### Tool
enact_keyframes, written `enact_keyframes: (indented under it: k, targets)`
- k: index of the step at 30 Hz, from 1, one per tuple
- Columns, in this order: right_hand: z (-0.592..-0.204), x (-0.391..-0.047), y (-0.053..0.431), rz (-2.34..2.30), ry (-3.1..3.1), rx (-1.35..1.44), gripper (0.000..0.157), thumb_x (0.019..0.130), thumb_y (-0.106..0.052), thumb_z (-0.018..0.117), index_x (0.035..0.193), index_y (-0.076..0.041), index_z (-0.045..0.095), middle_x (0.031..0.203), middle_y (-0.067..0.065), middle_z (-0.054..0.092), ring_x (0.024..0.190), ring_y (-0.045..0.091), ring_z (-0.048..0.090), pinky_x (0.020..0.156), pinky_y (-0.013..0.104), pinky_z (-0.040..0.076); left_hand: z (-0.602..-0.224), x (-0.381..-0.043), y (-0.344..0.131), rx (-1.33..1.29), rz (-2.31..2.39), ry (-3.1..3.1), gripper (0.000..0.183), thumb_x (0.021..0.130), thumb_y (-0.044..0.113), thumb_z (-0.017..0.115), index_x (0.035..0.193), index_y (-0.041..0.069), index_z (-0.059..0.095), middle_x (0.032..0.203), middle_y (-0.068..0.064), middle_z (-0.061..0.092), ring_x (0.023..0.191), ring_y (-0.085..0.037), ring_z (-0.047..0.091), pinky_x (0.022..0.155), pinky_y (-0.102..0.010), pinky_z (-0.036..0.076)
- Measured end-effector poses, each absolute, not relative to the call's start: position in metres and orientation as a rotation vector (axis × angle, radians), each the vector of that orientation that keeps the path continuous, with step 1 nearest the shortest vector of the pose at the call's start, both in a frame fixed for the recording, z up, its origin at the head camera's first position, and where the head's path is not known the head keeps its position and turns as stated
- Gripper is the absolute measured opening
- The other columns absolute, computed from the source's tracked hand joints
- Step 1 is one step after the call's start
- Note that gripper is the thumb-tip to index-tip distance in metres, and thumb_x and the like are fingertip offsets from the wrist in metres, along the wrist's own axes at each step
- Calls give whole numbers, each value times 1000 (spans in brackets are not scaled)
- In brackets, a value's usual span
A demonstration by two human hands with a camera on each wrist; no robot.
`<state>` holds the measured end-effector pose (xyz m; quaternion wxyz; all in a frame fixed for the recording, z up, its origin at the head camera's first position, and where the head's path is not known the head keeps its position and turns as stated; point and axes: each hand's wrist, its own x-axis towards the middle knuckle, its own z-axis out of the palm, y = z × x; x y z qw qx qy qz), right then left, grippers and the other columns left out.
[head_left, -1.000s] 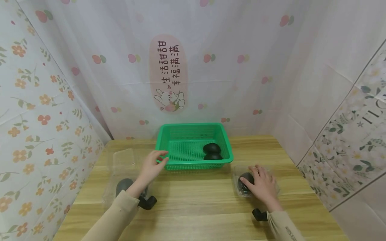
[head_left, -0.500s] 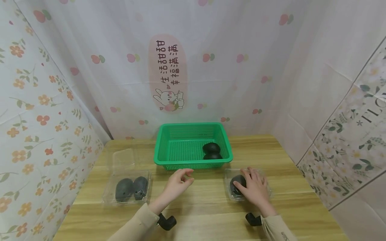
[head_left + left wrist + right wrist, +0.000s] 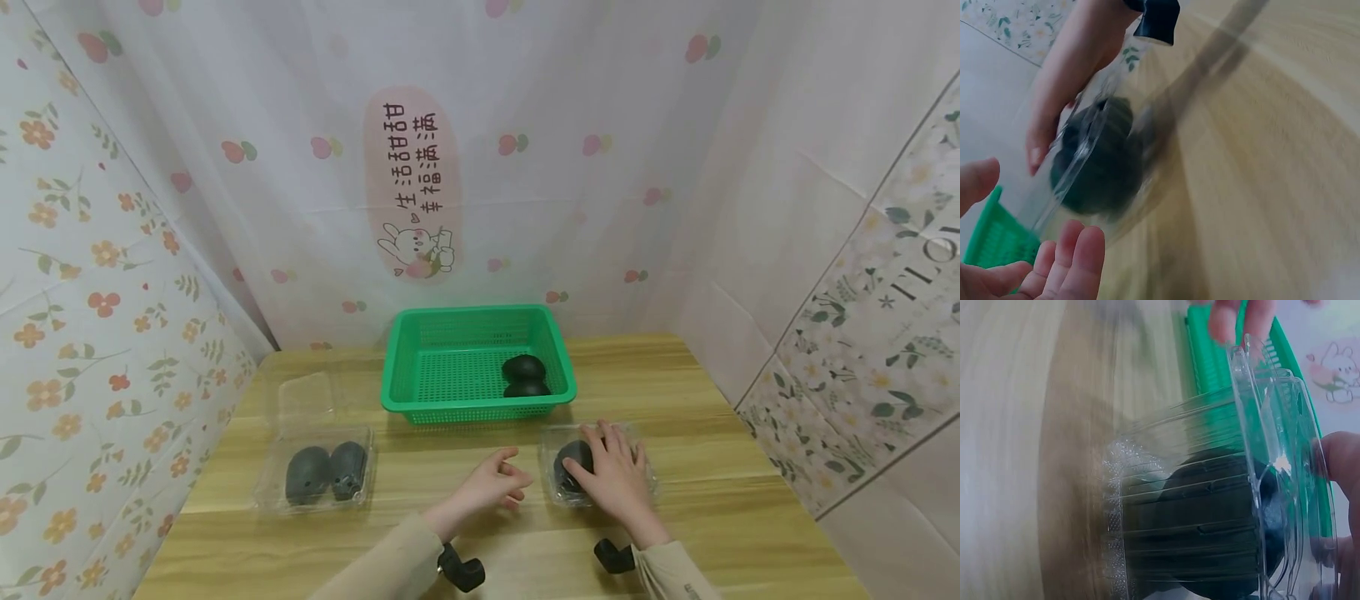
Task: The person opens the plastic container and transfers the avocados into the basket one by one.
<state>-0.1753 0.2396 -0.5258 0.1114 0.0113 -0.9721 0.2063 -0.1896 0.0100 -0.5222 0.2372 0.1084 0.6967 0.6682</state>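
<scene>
Box (image 3: 1249, 431) slid inward under outspread right hand (image 3: 618, 479). Left hand (image 3: 491, 485) swung in beside it — fingers apart, empty; likely a two-handed step.

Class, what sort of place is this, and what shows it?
Probably a small indoor tabletop workspace: printed cloth hangs behind and on both sides of a wooden table, which bears a green basket and clear plastic boxes with dark rounded objects inside.
</scene>
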Motion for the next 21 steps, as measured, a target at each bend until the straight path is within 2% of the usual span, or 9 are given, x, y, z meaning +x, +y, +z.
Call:
enact_keyframes:
  k: [10, 15, 21]
  targets:
    - [-528, -172, 223, 589, -2854, 57, 65, 87, -48, 66, 139, -11, 51, 149, 22, 34, 137, 46, 25, 103, 73, 11, -529, -189, 30, 187, 1891, 1829, 73, 93, 20, 67, 147, -8, 26, 105, -14, 55, 80, -23, 63, 68, -39, 59]
    - [-528, -172, 219, 598, -2844, 64, 64, 87, -47, 67, 138, -11, 52, 149, 22, 34, 137, 45, 25, 104, 73, 10, -531, -189, 32, 172, 1921, 1808, 74, 91, 17, 68, 147, -8, 27, 101, -13, 56, 75, -18, 61, 65, -37, 59]
    - [-528, -172, 215, 599, -2828, 69, 63, 86, -46, 68, 136, -10, 54, 147, 23, 36, 135, 45, 27, 104, 73, 11, -534, -190, 35, 145, 1981, 1776, 69, 88, 6, 68, 144, -6, 30, 95, -10, 57, 72, -17, 59, 60, -34, 59]
